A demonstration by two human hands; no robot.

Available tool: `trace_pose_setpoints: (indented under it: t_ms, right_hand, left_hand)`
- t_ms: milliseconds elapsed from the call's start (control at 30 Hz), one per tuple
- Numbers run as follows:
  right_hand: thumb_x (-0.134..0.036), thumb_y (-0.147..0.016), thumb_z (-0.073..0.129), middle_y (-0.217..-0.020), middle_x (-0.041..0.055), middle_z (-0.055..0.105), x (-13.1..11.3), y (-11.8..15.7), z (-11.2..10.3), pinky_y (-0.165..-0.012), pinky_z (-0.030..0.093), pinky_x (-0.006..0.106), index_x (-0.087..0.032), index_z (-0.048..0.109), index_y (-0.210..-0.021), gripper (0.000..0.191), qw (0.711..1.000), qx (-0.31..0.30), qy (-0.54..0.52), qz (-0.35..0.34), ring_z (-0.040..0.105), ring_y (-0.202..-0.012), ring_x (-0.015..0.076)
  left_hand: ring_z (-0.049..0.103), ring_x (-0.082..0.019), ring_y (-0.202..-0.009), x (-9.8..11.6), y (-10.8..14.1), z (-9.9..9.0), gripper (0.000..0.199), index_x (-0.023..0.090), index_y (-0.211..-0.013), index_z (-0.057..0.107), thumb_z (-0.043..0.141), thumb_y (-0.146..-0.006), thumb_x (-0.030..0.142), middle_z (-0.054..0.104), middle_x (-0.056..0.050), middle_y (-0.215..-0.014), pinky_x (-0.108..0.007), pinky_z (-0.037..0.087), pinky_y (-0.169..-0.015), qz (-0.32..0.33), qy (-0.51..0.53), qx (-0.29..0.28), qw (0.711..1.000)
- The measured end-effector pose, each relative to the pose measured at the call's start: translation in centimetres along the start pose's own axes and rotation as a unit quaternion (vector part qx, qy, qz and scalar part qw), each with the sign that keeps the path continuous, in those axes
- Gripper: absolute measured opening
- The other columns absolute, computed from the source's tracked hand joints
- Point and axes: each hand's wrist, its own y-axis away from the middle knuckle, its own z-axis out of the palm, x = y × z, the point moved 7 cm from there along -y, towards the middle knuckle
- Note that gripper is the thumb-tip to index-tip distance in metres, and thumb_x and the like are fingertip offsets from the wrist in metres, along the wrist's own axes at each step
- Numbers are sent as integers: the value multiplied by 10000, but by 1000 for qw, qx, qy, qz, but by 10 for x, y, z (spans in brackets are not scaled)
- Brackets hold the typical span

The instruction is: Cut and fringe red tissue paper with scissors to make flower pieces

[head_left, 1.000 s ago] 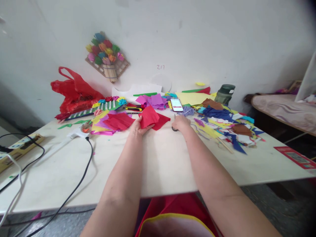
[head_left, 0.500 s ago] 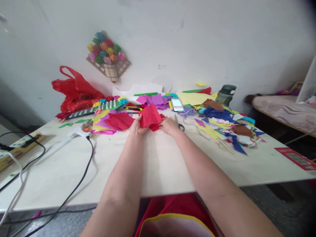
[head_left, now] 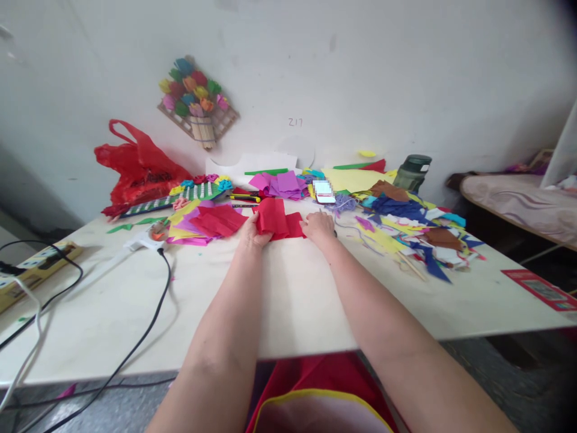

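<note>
My left hand (head_left: pixel 255 233) is closed on a red piece of crepe paper (head_left: pixel 272 216), thumb in front, holding it just above the table. Another red crepe paper piece (head_left: pixel 295 225) extends out to the right from it; whether the two are joined I cannot tell. At that right end, the fingertips of my right hand (head_left: pixel 319 228) pinch its edge. A pair of scissors lies mostly hidden behind my right hand. Just left of my left hand is a stack of red, purple and yellow paper sheets (head_left: pixel 216 221).
A glue gun (head_left: pixel 151 236) with a black cord and a power strip (head_left: pixel 42 270) are on the left. Paper scraps (head_left: pixel 435 237) cover the table's right, near a green bottle (head_left: pixel 412 173). A phone (head_left: pixel 324 191), purple paper (head_left: pixel 288 185) and a red bag (head_left: pixel 139 168) are farther back.
My right hand has moved slightly right, drawing the red paper out sideways. The red piece in my left hand sits lower, and my right hand now covers most of the scissors.
</note>
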Motion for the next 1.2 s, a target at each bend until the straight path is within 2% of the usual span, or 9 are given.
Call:
trace_pose_setpoints:
  t_ms: [100,233,367,567,700,800,867,1033,1200]
  right_hand:
    - [-441,-821,501,-1123,152,619,-3,-1,5,-945,329,403,-157,672,-1011,383,1000,-27,1,-4,487,-1136,292]
    - [-353,-829,498,-1051,120,655,-4,-2,9,-853,399,350,-193,666,-989,282,998,-40,-47,9,564,-1037,259]
    - [-351,-876,418,-1024,103,668,10,-3,4,-760,438,310,-215,651,-1004,299,993,-2,-103,66,602,-971,234]
    - [-309,-859,447,-1006,100,676,31,-8,1,-750,457,289,-194,668,-963,270,977,40,-161,137,608,-970,231]
    - [-293,-851,461,-942,93,676,37,-14,17,-609,485,245,-148,647,-973,265,923,19,-337,183,650,-784,194]
    - [-246,-852,460,-982,90,652,36,-15,32,-493,478,228,-139,552,-1151,330,852,-4,-477,215,626,-596,136]
    - [-165,-831,462,-1028,77,637,33,-16,35,-482,479,212,-177,490,-1231,401,831,-5,-516,205,610,-572,108]
    - [-71,-775,374,-995,31,649,22,-17,36,-506,466,194,-210,607,-1067,398,865,-57,-479,137,583,-555,89]
    - [-247,-754,522,-1042,65,637,18,-15,28,-655,469,212,-164,572,-1076,336,913,-45,-395,95,609,-816,146]
  left_hand:
    - [656,-169,-678,0,2,1,300,161,-1150,547,416,-894,245,679,-49,-790,-290,536,-685,2,2,6,1000]
    - [647,-167,-640,0,4,2,280,142,-1105,567,404,-903,247,676,-47,-756,-281,531,-679,10,16,13,1000]
    - [643,-156,-637,-1,4,3,302,154,-1153,546,404,-902,243,673,-34,-737,-270,527,-688,10,-4,12,1000]
    - [649,-155,-629,-1,4,5,314,167,-1173,537,397,-902,240,673,-29,-733,-273,529,-682,12,-11,11,1000]
    - [654,-164,-626,-2,5,5,295,168,-1148,544,400,-899,230,677,-34,-730,-289,532,-668,11,-12,16,1000]
    - [660,-169,-643,-2,6,5,294,170,-1149,543,405,-894,223,685,-41,-751,-305,536,-686,11,-13,14,1000]
    - [663,-170,-656,-3,5,5,298,168,-1155,540,403,-895,224,690,-46,-769,-307,537,-693,10,-12,12,1000]
    - [658,-167,-635,-3,4,4,282,167,-1135,546,403,-898,223,687,-45,-759,-297,537,-656,15,-14,16,1000]
    - [660,-172,-650,-3,7,7,277,150,-1120,547,388,-906,224,687,-57,-765,-305,540,-665,17,-16,11,1000]
